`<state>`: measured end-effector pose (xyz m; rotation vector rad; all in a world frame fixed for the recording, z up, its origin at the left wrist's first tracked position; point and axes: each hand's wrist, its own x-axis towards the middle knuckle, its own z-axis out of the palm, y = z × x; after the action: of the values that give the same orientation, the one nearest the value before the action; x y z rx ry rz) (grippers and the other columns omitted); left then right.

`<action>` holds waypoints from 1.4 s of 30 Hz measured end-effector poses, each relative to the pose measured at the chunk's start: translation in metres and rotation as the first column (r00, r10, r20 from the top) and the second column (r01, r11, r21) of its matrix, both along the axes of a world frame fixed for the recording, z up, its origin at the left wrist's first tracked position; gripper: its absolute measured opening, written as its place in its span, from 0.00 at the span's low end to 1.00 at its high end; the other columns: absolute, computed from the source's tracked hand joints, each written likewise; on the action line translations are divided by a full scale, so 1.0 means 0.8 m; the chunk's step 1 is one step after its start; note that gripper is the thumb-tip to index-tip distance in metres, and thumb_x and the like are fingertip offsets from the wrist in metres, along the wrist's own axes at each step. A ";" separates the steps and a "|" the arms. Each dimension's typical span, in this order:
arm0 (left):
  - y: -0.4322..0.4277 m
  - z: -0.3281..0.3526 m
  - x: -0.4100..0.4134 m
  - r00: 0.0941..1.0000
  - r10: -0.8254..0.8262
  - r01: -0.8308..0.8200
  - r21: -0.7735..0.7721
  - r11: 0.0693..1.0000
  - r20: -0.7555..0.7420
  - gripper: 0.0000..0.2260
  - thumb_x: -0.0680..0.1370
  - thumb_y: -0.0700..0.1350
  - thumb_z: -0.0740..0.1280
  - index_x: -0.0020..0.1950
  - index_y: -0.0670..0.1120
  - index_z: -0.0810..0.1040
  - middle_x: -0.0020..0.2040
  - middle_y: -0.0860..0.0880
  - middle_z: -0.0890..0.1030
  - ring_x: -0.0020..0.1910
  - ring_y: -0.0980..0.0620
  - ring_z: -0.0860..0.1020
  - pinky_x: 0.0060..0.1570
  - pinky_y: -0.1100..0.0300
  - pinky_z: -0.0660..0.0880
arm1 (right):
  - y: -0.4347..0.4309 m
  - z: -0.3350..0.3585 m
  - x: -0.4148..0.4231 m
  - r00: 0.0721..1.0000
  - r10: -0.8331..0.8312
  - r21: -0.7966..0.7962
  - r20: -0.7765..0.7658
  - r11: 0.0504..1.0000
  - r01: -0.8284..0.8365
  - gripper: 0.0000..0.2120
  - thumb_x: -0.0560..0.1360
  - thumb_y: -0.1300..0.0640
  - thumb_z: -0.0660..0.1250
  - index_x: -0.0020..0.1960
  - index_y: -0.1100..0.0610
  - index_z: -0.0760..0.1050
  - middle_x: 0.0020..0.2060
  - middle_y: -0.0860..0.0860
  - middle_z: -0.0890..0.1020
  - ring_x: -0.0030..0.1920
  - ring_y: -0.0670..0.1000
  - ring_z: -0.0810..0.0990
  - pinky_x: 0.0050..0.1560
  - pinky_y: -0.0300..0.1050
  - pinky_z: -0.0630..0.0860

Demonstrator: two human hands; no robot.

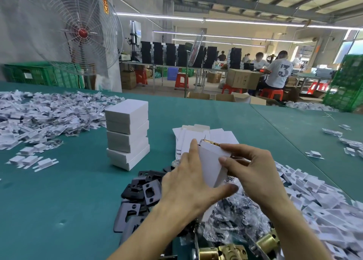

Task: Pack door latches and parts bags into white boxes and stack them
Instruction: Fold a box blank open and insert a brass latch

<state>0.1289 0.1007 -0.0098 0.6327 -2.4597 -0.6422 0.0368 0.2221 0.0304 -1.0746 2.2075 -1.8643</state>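
**Head view.** My left hand (188, 183) grips the white box (212, 167) above the middle of the desk (59, 191), with the thumb under its lower end and the forefinger up its side. My right hand (253, 169) pinches the box's upper edge, fingers curled onto the card. A brass door latch (210, 142) pokes out of the open top end.

I judge the step in hand to be: latch loaded, box not yet closed. I cannot tell whether a parts bag is inside.

The next move calls for seating the latch fully, tucking the flap, and setting the box squarely on the stack of boxes (127, 134) to the left. Parts bags (235, 224) lie heaped by the near edge.
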 end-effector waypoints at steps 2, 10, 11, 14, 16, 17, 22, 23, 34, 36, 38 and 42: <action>-0.001 0.000 0.001 0.999 -0.030 0.032 0.057 0.998 -0.033 0.53 0.64 0.76 0.65 0.78 0.61 0.39 0.73 0.55 0.65 0.66 0.47 0.74 0.49 0.50 0.67 | -0.003 0.001 0.006 1.000 0.013 0.028 -0.028 1.000 -0.013 0.13 0.71 0.61 0.76 0.50 0.44 0.83 0.44 0.42 0.86 0.43 0.46 0.84 0.47 0.45 0.81; -0.002 0.007 0.003 0.957 -0.095 0.077 -0.075 0.994 -0.275 0.41 0.66 0.58 0.70 0.75 0.58 0.54 0.60 0.57 0.71 0.52 0.52 0.76 0.47 0.54 0.75 | -0.004 0.018 0.027 0.994 -0.025 -0.015 -0.108 1.000 0.024 0.07 0.73 0.60 0.75 0.40 0.49 0.82 0.38 0.44 0.86 0.39 0.44 0.85 0.43 0.54 0.82; -0.002 0.006 0.002 0.952 -0.092 0.067 -0.095 0.993 -0.292 0.41 0.66 0.57 0.71 0.75 0.57 0.55 0.61 0.56 0.72 0.53 0.51 0.76 0.47 0.52 0.76 | -0.005 0.018 0.029 0.993 -0.040 -0.029 -0.112 0.999 0.037 0.07 0.72 0.60 0.76 0.40 0.49 0.82 0.37 0.44 0.86 0.38 0.45 0.85 0.43 0.54 0.83; -0.004 0.008 0.004 0.935 -0.065 0.021 -0.127 0.992 -0.348 0.46 0.66 0.56 0.76 0.78 0.55 0.54 0.64 0.52 0.74 0.54 0.50 0.77 0.47 0.51 0.79 | -0.007 0.021 0.035 0.985 -0.046 -0.081 -0.165 0.996 0.033 0.07 0.71 0.60 0.77 0.40 0.48 0.83 0.37 0.43 0.86 0.39 0.42 0.85 0.43 0.41 0.81; -0.006 0.012 0.006 0.922 -0.053 0.026 -0.075 0.997 -0.384 0.49 0.67 0.57 0.78 0.79 0.59 0.50 0.66 0.51 0.75 0.54 0.49 0.79 0.46 0.48 0.81 | -0.008 0.022 0.038 0.982 0.015 -0.072 -0.186 0.997 -0.029 0.06 0.71 0.58 0.76 0.44 0.47 0.84 0.42 0.42 0.86 0.45 0.39 0.84 0.44 0.32 0.78; -0.007 0.015 0.007 0.912 -0.051 0.040 -0.035 0.999 -0.408 0.49 0.68 0.58 0.77 0.79 0.62 0.49 0.65 0.50 0.76 0.53 0.47 0.80 0.45 0.47 0.81 | -0.009 0.022 0.039 0.983 0.062 -0.053 -0.172 0.996 -0.073 0.07 0.71 0.57 0.75 0.47 0.47 0.85 0.46 0.42 0.85 0.49 0.38 0.83 0.46 0.32 0.78; -0.018 0.024 0.013 0.876 -0.081 0.088 -0.007 0.996 -0.476 0.32 0.67 0.66 0.71 0.68 0.60 0.70 0.60 0.52 0.78 0.51 0.50 0.80 0.45 0.48 0.80 | -0.010 0.017 0.034 0.964 0.236 0.066 -0.121 0.971 -0.230 0.16 0.74 0.61 0.73 0.58 0.46 0.81 0.52 0.44 0.82 0.52 0.42 0.82 0.55 0.39 0.79; -0.020 0.024 0.014 0.877 -0.083 0.090 -0.008 0.996 -0.474 0.31 0.67 0.65 0.73 0.66 0.57 0.72 0.59 0.52 0.78 0.51 0.51 0.80 0.46 0.48 0.80 | -0.010 0.017 0.033 0.961 0.253 0.078 -0.116 0.966 -0.245 0.16 0.74 0.61 0.73 0.58 0.46 0.81 0.48 0.47 0.84 0.49 0.46 0.84 0.53 0.43 0.80; -0.016 0.026 0.008 0.815 -0.247 0.259 -0.051 0.964 -0.525 0.38 0.67 0.59 0.80 0.70 0.62 0.62 0.66 0.53 0.73 0.60 0.58 0.74 0.52 0.66 0.75 | -0.005 0.018 0.033 0.940 -0.002 -0.027 -0.342 1.000 -0.008 0.08 0.75 0.58 0.73 0.50 0.47 0.80 0.37 0.50 0.84 0.36 0.52 0.83 0.35 0.56 0.80; -0.010 0.030 0.009 0.833 -0.169 0.175 -0.039 0.984 -0.527 0.37 0.66 0.64 0.76 0.69 0.59 0.62 0.64 0.52 0.71 0.59 0.57 0.72 0.51 0.68 0.73 | 0.000 0.020 0.025 0.923 -0.129 -0.091 -0.364 0.991 0.103 0.13 0.74 0.59 0.74 0.55 0.48 0.76 0.44 0.48 0.84 0.45 0.48 0.84 0.38 0.47 0.83; -0.004 0.039 0.011 0.819 -0.004 0.128 0.175 0.976 -0.574 0.29 0.65 0.68 0.72 0.59 0.56 0.68 0.54 0.53 0.74 0.50 0.58 0.75 0.42 0.68 0.73 | 0.004 0.022 0.019 0.919 -0.184 -0.175 -0.350 0.976 0.128 0.20 0.73 0.59 0.74 0.60 0.46 0.72 0.48 0.47 0.83 0.50 0.46 0.83 0.40 0.45 0.83; -0.008 0.060 0.014 0.908 -0.085 0.418 0.883 0.213 -0.410 0.38 0.66 0.76 0.65 0.63 0.48 0.75 0.56 0.43 0.81 0.48 0.46 0.83 0.41 0.52 0.80 | 0.000 0.020 0.024 0.928 -0.025 -0.178 -0.372 0.983 -0.045 0.27 0.73 0.61 0.72 0.68 0.46 0.68 0.55 0.47 0.81 0.59 0.45 0.80 0.50 0.44 0.83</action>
<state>0.1399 0.0946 0.0378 0.4429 -1.6003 -2.3231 0.0558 0.2218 0.0466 -1.5919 2.2328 -2.0349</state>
